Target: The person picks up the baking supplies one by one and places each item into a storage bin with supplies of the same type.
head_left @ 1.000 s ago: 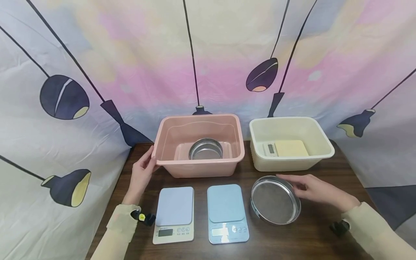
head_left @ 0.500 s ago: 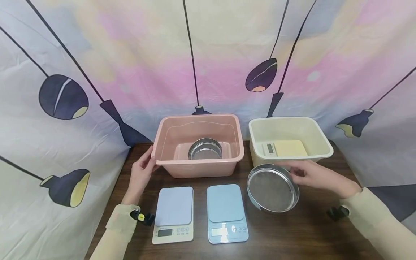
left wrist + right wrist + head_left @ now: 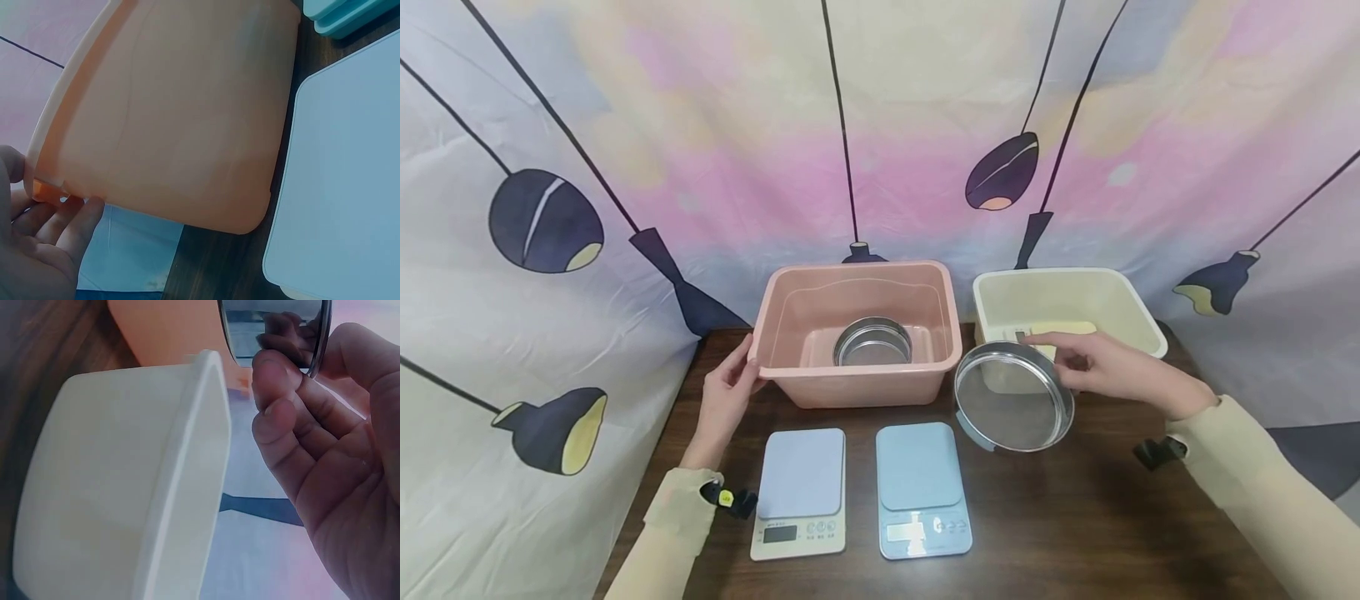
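My right hand (image 3: 1108, 371) pinches the rim of a round metal sieve (image 3: 1015, 408) and holds it up in front of the cream tub. Through its fine mesh the tub's wall shows. In the right wrist view, thumb and fingertips (image 3: 273, 375) meet at the sieve's shiny rim. On the other side, my left hand (image 3: 726, 396) grips the front left corner of a pink basin (image 3: 857, 390), thumb over the rim and fingers beneath, as the left wrist view shows. Inside that basin lies another, smaller-looking metal sieve (image 3: 874, 346).
A cream tub (image 3: 1138, 312) at the back right holds a pale yellow kitchen scale (image 3: 1075, 327), now partly covered by my hand. Two more kitchen scales lie in front, one lilac-topped (image 3: 801, 475) and one light blue (image 3: 919, 467), on the dark wooden table (image 3: 1037, 533).
My right hand has lifted the sieve and carried it away from me and left, from near the table toward the gap between basin and tub. The left hand has stayed on the basin's corner.
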{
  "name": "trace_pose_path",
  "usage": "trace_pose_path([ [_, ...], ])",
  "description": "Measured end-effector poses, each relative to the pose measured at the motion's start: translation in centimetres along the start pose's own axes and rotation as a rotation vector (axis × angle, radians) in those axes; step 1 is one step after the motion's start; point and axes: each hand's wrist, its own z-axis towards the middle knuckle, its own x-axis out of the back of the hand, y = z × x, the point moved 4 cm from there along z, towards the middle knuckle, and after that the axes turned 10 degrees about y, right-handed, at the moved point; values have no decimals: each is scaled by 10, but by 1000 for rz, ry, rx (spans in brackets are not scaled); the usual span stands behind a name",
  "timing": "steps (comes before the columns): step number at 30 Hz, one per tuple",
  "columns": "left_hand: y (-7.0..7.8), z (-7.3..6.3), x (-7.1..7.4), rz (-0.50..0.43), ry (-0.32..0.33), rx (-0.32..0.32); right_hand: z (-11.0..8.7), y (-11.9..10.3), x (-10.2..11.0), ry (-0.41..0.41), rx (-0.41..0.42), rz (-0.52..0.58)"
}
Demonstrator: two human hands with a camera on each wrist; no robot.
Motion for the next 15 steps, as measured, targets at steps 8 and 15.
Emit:
trace_pose_path([
  [8, 4, 1, 1, 0, 34, -12, 26, -7, 4, -52, -102, -26],
  [15, 9, 2, 0, 32, 10, 17, 47, -11, 5, -87, -157, -41],
])
